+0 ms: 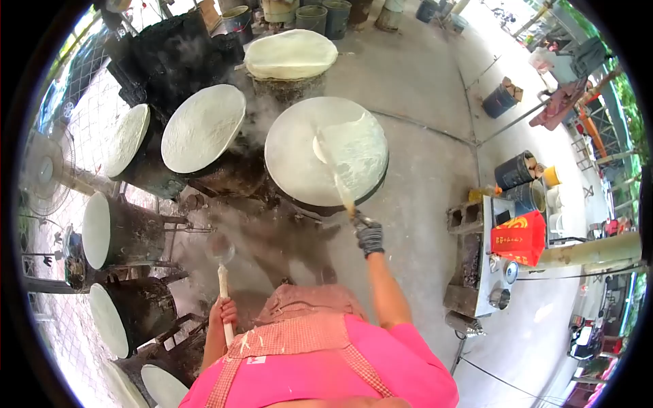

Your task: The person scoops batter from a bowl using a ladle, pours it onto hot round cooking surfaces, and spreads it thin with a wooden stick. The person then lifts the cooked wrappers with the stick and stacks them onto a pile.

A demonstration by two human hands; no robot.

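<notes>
A dark glove covers my right hand [368, 234], which is closed around the handle of a long pale tool [338, 180]. The tool's head rests over a large round white griddle surface [292, 153], where white batter [357, 153] lies spread on the right half. Low at the left, my left hand [224, 311] grips the pale handle of a ladle [223, 275]. The ladle's round head points away from me over the floor and is blurred. Steam drifts at the griddle's left side.
Several drum stoves with round white tops [204, 129] curve round the left side. A fan [49, 166] stands at the far left. At the right is a metal table [487, 289] with a red bag [518, 239]. Buckets [498, 102] stand farther back.
</notes>
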